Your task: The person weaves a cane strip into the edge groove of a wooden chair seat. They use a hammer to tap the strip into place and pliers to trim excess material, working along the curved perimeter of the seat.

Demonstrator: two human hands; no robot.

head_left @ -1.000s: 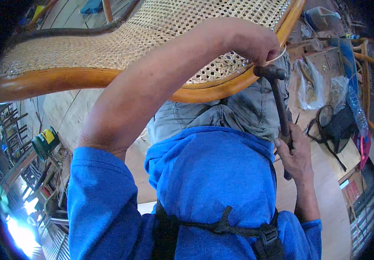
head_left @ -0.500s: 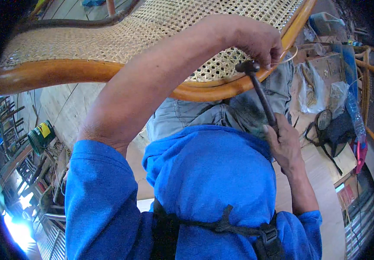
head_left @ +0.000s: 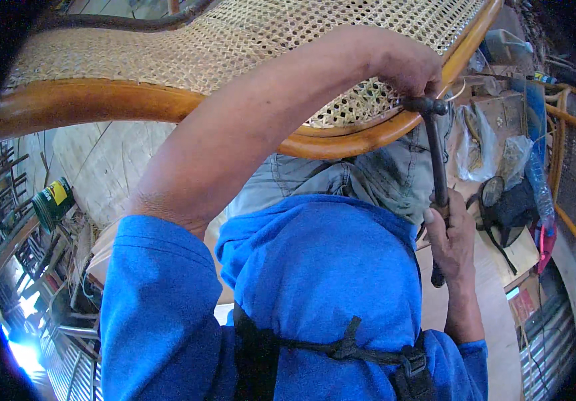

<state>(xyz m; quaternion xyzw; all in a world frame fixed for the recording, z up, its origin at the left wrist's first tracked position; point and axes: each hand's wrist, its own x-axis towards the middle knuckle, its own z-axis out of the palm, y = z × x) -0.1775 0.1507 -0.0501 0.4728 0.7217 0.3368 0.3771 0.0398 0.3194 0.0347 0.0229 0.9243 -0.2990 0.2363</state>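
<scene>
Across my lap lies a curved wooden frame [head_left: 354,146] filled with woven cane mesh [head_left: 288,33]. My left hand [head_left: 413,65] reaches over it, fingers pinched together at the right edge of the mesh. A thin pale cane strip [head_left: 460,89] curls out beside these fingertips, which are partly hidden. My right hand [head_left: 453,240] is closed around the handle of a hammer [head_left: 437,154]. The hammer stands nearly upright in view, its dark head just below the left fingers and over the frame's rim.
On the right are clear plastic bags [head_left: 476,144], a black strapped item [head_left: 509,207] and a curved rattan frame [head_left: 561,160]. A green tin with a yellow label [head_left: 53,204] stands on the left, near stacked wooden pieces [head_left: 7,177].
The hammer has swung more upright, its head shifting right, and my right hand now grips it farther from the end. My left hand stays at the rim; the view has shifted slightly.
</scene>
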